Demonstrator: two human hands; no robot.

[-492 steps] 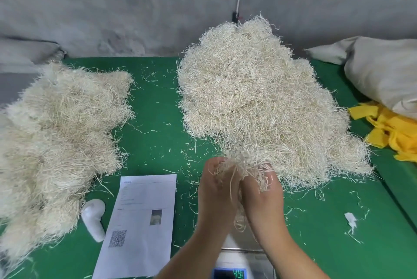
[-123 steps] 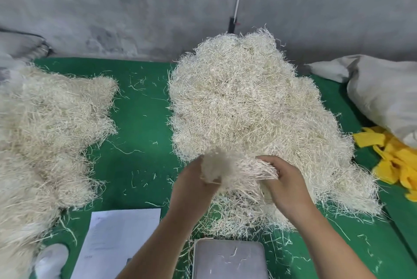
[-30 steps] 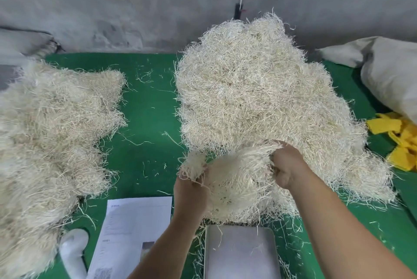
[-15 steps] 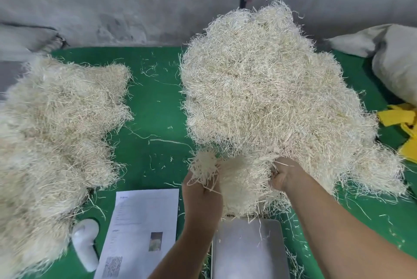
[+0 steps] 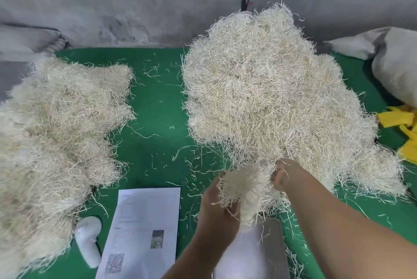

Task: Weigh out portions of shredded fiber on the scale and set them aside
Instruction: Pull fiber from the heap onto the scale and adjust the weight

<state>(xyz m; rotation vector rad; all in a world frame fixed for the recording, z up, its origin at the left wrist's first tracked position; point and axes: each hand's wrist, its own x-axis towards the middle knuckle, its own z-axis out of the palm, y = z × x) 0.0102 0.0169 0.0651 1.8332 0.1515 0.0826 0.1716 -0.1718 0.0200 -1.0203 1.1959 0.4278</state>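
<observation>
A big heap of pale shredded fiber (image 5: 266,89) lies on the green table at centre right. Both my hands hold a clump of fiber (image 5: 248,190) pulled from the heap's near edge. My left hand (image 5: 216,206) grips the clump from the left and below. My right hand (image 5: 284,172) grips its upper right side. The clump hangs just above the far end of the scale's steel pan (image 5: 255,254) at the bottom centre. The scale's display is out of view.
A second large mass of fiber (image 5: 52,138) covers the table's left side. A printed sheet (image 5: 144,229) and a white handheld device (image 5: 88,240) lie left of the scale. Yellow strips (image 5: 404,129) and a grey sack (image 5: 394,64) sit at the right. Loose strands litter the green surface (image 5: 155,120).
Both hands have drawn the clump away from the heap and toward me, over the scale pan. The clump has become smaller and more gathered between the hands.
</observation>
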